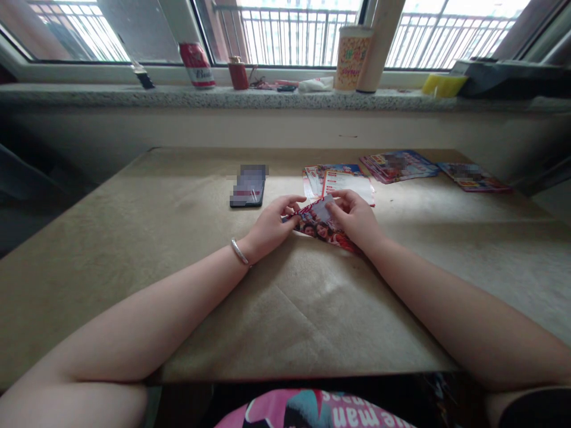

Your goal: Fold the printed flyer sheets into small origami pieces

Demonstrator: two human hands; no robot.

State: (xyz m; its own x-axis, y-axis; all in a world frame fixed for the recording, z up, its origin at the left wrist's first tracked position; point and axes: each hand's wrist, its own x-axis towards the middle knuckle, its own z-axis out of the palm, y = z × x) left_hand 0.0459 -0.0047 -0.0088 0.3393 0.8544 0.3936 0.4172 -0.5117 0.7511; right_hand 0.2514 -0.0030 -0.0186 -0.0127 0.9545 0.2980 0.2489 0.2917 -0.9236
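Both my hands meet at the middle of the brown table [134, 249] over a colourful printed leaflet [319, 229] with pictures of people on it. My left hand [270, 226], with a silver bangle on its wrist, pinches the leaflet's left edge with curled fingers. My right hand [354, 217] grips its right side, fingers bent over a folded part. The leaflet lies partly on the table, partly lifted between my fingers.
A dark phone [247, 193] lies left of my hands. More leaflets [343, 181] lie just behind them, and two further stacks [399, 165] [473, 176] sit at the back right. The windowsill [89, 95] holds a red can [196, 65], a patterned cup [352, 56] and small items.
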